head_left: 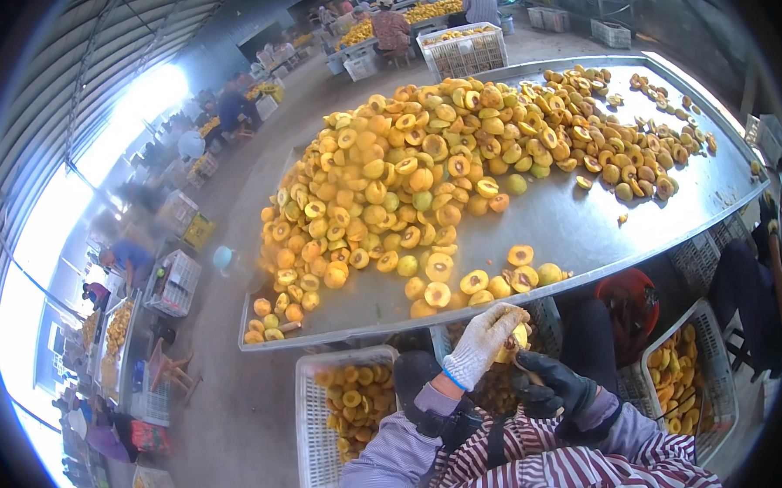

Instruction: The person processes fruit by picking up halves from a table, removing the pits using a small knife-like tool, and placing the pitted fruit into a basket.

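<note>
My left hand (482, 345), in a white knit glove with a blue cuff, grips a piece of yellow stone fruit (514, 343) just off the table's front edge. My right hand (557, 386), black-gloved, is shut on a slim wooden-handled tool (531, 374). The tool's working end meets the fruit's brown centre, and its exact shape is hidden. Beyond my hands, a metal-topped table (541, 227) bears a large heap of halved yellow stone fruit (388, 172), peach-like, some with brown centres showing. Several halves (474, 281) lie near the edge closest to me.
A white plastic crate (310, 404) of fruit halves stands to my left, another crate (724, 373) to my right. A red bucket (643, 298) sits under the table's edge. Beside it, at far right, is another person's dark-clothed leg (740, 294). Other people work at tables farther off.
</note>
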A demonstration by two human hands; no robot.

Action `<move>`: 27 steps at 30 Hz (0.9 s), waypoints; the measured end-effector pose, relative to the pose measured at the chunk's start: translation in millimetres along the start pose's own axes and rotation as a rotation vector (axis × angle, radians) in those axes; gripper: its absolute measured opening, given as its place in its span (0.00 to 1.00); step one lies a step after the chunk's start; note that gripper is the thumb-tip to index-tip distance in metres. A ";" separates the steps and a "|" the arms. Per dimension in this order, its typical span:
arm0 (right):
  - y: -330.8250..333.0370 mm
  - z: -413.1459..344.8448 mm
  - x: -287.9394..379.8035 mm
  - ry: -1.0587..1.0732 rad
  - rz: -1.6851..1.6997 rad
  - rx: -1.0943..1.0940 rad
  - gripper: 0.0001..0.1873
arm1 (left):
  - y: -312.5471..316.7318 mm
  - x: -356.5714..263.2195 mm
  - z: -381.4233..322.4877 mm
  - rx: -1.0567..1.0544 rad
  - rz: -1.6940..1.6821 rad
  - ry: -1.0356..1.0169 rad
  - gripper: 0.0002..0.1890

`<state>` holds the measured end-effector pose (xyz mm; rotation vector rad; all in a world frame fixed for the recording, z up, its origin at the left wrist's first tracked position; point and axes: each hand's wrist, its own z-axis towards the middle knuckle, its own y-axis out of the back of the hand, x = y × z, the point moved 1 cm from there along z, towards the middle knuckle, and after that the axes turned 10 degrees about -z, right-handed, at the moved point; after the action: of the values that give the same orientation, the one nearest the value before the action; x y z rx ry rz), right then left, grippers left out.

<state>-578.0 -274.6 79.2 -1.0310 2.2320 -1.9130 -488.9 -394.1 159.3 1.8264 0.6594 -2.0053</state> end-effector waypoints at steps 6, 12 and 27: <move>2.1 7.4 -4.4 0.024 0.011 0.199 0.30 | 14.2 49.1 11.7 0.034 0.232 -0.218 0.09; -6.8 -0.7 -0.8 0.022 -0.030 -0.078 0.31 | 5.9 14.7 4.5 0.011 0.187 -0.162 0.10; -2.1 4.6 3.5 0.029 -0.034 0.156 0.33 | 16.0 63.5 17.3 0.114 -0.165 -0.115 0.11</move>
<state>-577.9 -280.3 81.3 -1.0313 2.0529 -2.0898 -501.5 -413.6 95.6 1.7536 0.6953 -2.2788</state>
